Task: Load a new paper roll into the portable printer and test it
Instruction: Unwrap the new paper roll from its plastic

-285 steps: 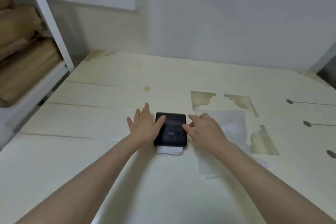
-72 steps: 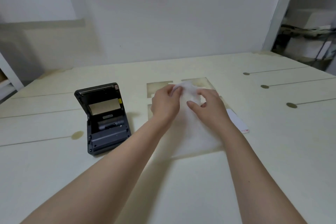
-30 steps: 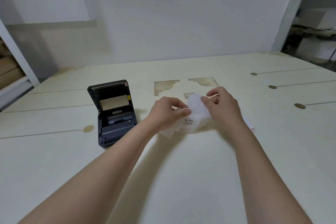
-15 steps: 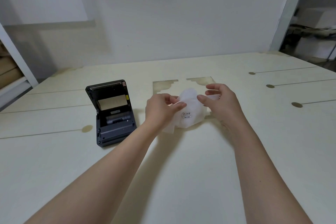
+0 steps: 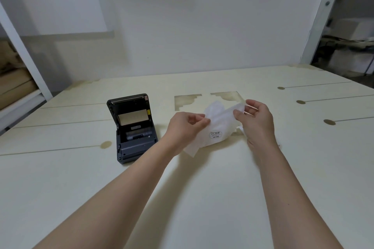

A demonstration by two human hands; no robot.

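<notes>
Pale wooden boards are forming the table [image 5: 202,198], which is running back to a plain white wall [image 5: 202,16], with shelving at both sides. From the head camera, a dark printer [image 5: 132,129] is sitting toward the table's left side with its lid standing open; inside the open compartment a dark roller is showing, and whether any paper is lying in it is unclear. Near the table's middle, both hands are holding a white plastic bag [image 5: 214,127] just above the surface. The left hand [image 5: 185,127] is pinching the bag's left edge between thumb and fingers. The right hand [image 5: 257,119] is gripping the bag's upper right corner. Inside the bag a round label with print is showing; the paper roll itself cannot be made out.
</notes>
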